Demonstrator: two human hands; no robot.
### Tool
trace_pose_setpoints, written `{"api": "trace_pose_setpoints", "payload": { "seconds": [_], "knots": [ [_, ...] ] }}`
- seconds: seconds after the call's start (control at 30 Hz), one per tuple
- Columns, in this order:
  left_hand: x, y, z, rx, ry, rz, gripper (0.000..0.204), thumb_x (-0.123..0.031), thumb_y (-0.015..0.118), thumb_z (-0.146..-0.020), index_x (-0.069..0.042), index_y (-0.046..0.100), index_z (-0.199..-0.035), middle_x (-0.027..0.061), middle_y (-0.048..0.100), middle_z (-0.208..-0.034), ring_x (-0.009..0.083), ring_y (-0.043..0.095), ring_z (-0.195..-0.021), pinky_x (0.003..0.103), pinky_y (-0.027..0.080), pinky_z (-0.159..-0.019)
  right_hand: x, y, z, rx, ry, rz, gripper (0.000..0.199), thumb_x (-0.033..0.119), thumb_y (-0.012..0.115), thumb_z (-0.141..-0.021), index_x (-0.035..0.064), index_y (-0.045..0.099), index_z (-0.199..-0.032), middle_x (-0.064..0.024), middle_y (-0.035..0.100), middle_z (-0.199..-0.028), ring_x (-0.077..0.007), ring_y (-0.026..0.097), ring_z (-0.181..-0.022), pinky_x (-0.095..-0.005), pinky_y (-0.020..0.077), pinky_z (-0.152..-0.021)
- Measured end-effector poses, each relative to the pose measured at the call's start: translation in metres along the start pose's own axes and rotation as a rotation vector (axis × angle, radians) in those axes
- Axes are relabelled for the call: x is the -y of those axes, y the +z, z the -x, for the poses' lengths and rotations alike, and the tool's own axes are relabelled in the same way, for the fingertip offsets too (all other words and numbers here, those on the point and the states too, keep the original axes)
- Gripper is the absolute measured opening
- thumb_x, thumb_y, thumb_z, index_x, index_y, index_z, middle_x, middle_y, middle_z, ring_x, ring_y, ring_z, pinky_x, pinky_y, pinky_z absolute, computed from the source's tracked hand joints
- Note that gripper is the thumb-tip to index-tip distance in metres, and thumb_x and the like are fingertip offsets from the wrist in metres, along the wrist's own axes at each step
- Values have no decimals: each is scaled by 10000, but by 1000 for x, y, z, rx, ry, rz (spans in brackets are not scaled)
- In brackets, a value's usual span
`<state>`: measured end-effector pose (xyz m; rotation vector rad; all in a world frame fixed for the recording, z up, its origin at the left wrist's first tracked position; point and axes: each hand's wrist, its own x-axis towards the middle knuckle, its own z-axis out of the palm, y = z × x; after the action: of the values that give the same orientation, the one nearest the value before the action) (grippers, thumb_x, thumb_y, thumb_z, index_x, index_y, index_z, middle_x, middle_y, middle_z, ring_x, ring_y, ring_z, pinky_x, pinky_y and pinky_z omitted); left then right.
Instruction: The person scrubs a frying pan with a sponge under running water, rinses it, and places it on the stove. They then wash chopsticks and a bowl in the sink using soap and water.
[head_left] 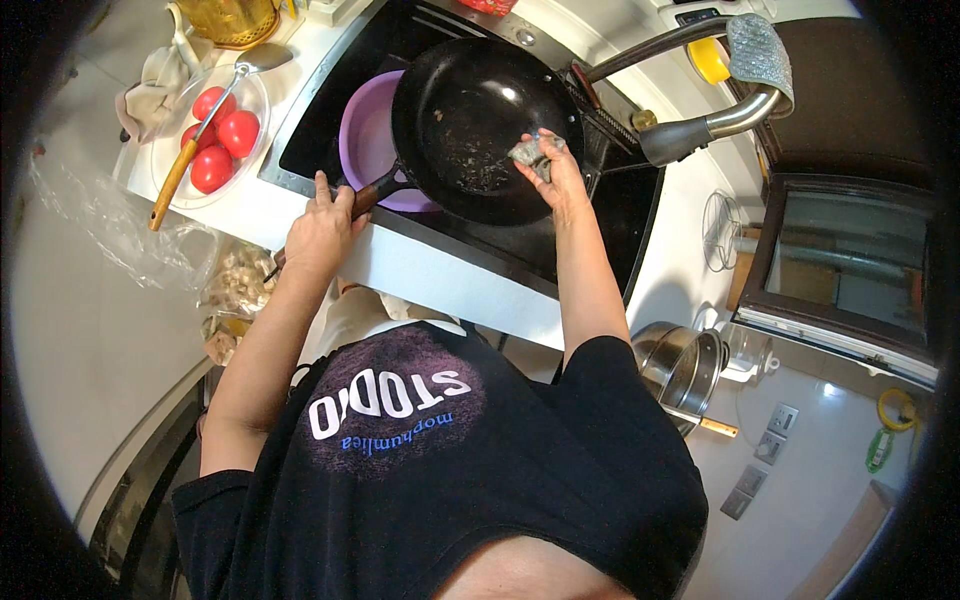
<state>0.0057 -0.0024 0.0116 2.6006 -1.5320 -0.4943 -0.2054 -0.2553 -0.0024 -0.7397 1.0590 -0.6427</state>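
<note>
A black wok (pixel 470 120) sits over the stove, tilted toward me, with pale specks and wet-looking residue on its inner surface. My left hand (pixel 325 230) is closed around the wok's brown handle (pixel 375 192), its index finger stretched forward. Inside the wok, at its right side, my right hand (pixel 557 178) pinches a crumpled greyish cloth (pixel 535 152) against the wall. Partly hidden beneath the wok is a purple basin (pixel 365 140).
Left of the black stovetop (pixel 320 135), a clear bowl of red tomatoes (pixel 238 133) has a wooden-handled ladle (pixel 190 150) lying across it. At the right stand a grey-covered curved metal handle (pixel 760 65), a wire rack (pixel 720 230) and a steel pot (pixel 680 365). Plastic bags (pixel 240 280) hang below the counter.
</note>
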Motion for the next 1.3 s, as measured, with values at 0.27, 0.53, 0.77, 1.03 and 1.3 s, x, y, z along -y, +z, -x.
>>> {"api": "trace_pose_setpoints", "payload": {
  "seconds": [0.27,0.53,0.77,1.03,1.3],
  "knots": [
    [7,7,1,3,-24,32,386,-351,542,-790,-75,431,-1035,281,320,-1270,372,550,-907,418,502,-676,-45,7,-52,-157,-148,1051,208,38,550,-701,10,517,-904,-193,537,-977,-241,579,-824,-334,491,-652],
    [6,9,0,-86,63,-40,420,-357,553,-775,-42,424,-1023,316,363,-1219,342,582,-842,375,520,-615,-71,9,-50,-166,-408,1743,434,96,620,-678,68,467,-1083,-196,182,-1367,-342,145,-1273,-493,226,-984],
    [3,6,0,-37,0,16,389,-343,559,-774,-73,444,-1030,278,350,-1250,364,567,-869,412,506,-648,-79,2,-32,351,-636,1848,441,31,539,-698,77,463,-1130,-186,355,-1271,-336,339,-1174,-418,333,-948],
    [3,6,1,-61,13,5,380,-345,557,-778,-74,444,-1018,272,351,-1253,365,566,-867,417,506,-651,-23,-9,-7,48,-266,1510,271,60,517,-769,46,515,-1039,-162,504,-1102,-313,552,-920,-372,458,-791],
    [-2,2,1,-38,16,-28,366,-349,552,-780,-71,439,-990,296,350,-1243,354,565,-890,404,502,-668,-8,-43,37,310,53,-374,379,201,402,-881,-6,355,-1195,-233,452,-1159,-399,492,-1017,-439,523,-739]
  ]
}}
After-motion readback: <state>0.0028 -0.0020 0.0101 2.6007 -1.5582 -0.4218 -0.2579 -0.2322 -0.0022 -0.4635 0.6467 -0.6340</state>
